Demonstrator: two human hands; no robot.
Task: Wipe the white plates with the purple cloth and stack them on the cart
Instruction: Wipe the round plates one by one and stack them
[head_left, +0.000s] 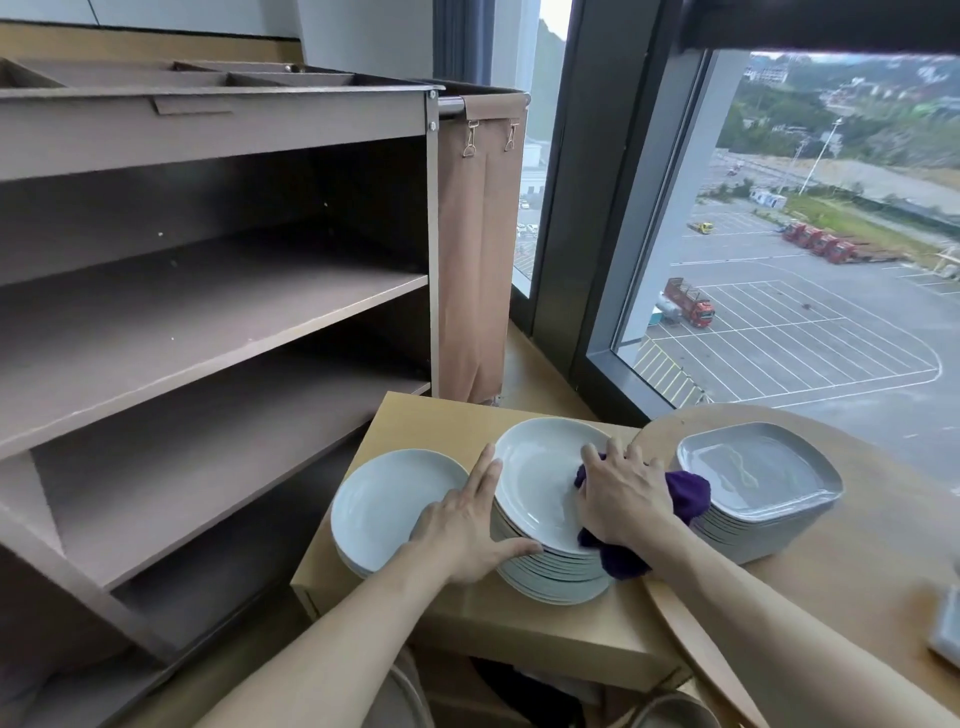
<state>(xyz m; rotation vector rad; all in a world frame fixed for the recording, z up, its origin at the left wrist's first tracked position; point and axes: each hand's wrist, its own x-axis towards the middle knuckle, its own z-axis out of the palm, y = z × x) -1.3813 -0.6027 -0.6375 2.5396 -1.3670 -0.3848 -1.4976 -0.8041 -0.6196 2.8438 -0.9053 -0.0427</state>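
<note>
A tall stack of round white plates stands on a light wooden table. My right hand presses the purple cloth onto the right side of the top plate. My left hand rests on the stack's left rim, fingers straight and thumb along the front edge. A lower stack of round plates sits just to the left. The brown cart stands at the left with bare shelves.
A stack of squarish white plates sits on a round wooden table at the right. A brown fabric bag hangs on the cart's right end. A large window is behind the tables.
</note>
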